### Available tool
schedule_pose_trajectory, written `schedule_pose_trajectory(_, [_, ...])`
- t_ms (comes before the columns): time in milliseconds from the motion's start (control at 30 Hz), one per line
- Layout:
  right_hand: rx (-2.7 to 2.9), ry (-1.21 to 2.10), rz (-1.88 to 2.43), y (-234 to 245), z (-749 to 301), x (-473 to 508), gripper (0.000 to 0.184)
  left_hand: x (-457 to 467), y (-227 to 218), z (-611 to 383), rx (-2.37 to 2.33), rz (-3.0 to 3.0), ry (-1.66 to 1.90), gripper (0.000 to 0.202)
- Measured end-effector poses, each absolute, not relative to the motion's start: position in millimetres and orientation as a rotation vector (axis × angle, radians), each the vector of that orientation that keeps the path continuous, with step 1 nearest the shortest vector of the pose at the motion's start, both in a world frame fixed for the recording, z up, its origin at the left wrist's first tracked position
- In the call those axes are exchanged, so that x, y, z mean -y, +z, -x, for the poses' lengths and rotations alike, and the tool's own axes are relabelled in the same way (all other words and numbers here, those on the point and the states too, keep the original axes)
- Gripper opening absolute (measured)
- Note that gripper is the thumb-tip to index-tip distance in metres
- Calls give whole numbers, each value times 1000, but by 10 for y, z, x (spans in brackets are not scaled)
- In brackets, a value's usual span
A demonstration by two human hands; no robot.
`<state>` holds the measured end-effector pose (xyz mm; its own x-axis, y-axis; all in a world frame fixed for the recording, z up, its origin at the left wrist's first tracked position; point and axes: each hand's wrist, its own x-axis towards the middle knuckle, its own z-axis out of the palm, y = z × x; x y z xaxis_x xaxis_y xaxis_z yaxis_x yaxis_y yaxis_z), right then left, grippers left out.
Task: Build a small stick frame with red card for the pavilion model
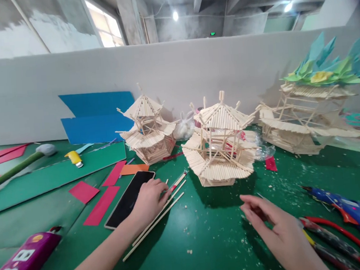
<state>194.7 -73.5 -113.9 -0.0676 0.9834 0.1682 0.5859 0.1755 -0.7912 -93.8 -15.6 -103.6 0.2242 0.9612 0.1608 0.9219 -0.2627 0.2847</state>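
My left hand (pixel 150 201) is closed, its curled fingers on the upper end of several thin wooden sticks (pixel 161 217) lying on the green table. A bit of red shows on the stick by its fingertips. Under and beside the wrist lies a dark phone (pixel 130 197). My right hand (pixel 269 221) hovers at the right with loosely bent fingers, thumb and forefinger slightly apart, nothing visible between them. Between and beyond the hands stands a two-tiered pavilion of wooden sticks (pixel 220 148). Red-handled pliers (pixel 338 239) lie beside the right wrist.
Another stick pavilion (pixel 146 129) and a larger stick model (pixel 300 117) topped with paper leaves stand behind. A blue glue gun (pixel 344 205) lies at right. On the left are red paper pieces (pixel 101 205), a yellow cutter (pixel 74 158) and a purple box (pixel 27 259).
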Motion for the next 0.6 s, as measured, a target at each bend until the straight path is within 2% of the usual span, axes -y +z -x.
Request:
schedule_pose_trajectory(333, [1809, 661, 1264, -1362, -1706, 806, 17, 412, -1100, 834, -1838, -2671, 25, 22])
schedule_pose_trajectory(600, [1803, 738, 1238, -1398, -1683, 802, 18, 403, -1000, 722, -1891, -2653, -55, 20])
